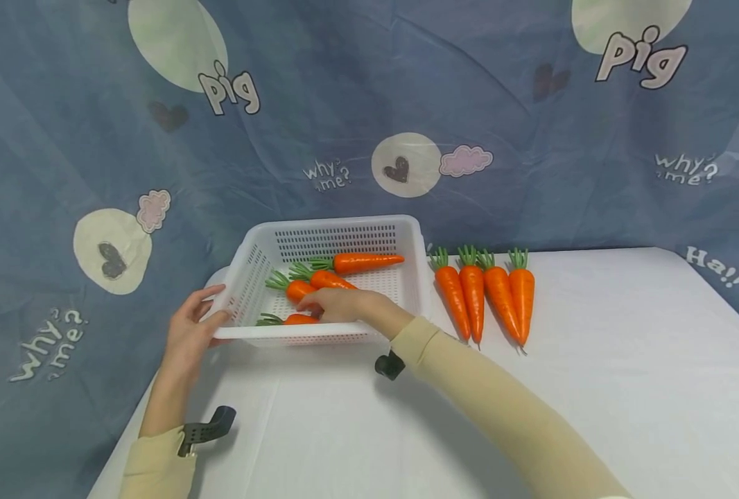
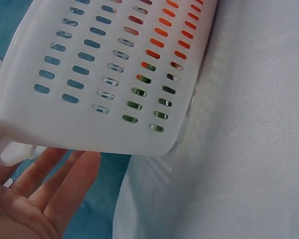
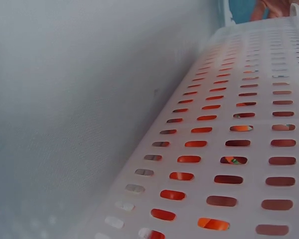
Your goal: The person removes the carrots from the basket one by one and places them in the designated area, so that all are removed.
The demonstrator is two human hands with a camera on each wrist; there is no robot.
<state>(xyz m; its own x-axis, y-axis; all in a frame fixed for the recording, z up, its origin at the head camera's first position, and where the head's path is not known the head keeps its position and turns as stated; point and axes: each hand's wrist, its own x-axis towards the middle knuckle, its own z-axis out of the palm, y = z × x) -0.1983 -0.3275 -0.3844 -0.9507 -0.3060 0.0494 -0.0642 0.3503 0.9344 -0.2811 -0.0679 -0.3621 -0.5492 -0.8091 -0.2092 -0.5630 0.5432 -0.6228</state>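
A white perforated plastic basket (image 1: 416,270) stands on the table with several orange carrots in it, their leafy tops to the left. My left hand (image 1: 188,329) holds the basket's left rim near the front corner; in the left wrist view its fingers (image 2: 72,186) extend below the rim. Reaching over the front wall, my right hand (image 1: 344,305) grips the front carrot (image 1: 297,319) inside the basket. That wall partly hides the carrot and the fingertips. Beside the hand lie a second carrot (image 1: 301,290), a third (image 1: 332,279) and one along the back (image 1: 366,262).
Several more carrots (image 1: 472,284) lie in a row on the white table (image 1: 625,374), right of the basket. A blue printed cloth (image 1: 319,83) hangs behind and to the left. Dark wrist cameras (image 1: 210,428) are strapped to both wrists.
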